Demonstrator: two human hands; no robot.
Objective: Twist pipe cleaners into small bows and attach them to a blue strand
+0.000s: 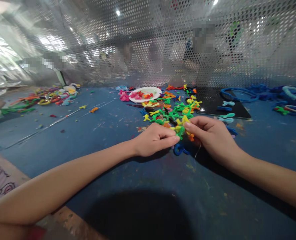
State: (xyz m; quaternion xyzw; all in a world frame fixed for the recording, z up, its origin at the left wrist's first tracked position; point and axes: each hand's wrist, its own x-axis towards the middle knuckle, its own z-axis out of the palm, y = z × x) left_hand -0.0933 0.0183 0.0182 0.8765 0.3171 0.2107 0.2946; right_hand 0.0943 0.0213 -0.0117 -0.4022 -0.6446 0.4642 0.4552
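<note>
Left hand (155,140) pinches a green piece (181,131), right hand (211,136) a yellow piece (185,119), seemingly half-worked; whether joined, unclear. Beyond, many twisted pieces (180,107) look finished on the bench (225,200); far right, blue cords (261,93) seem unworked.

We see a blue, speckled counter (142,180) spread beneath the hands (154,140). Beyond them, a silvery perforated screen (153,28) rises across our view. Far left of the hands, bright window-like patches (1,46) show; high above them, small white lights (118,12) glint.
</note>
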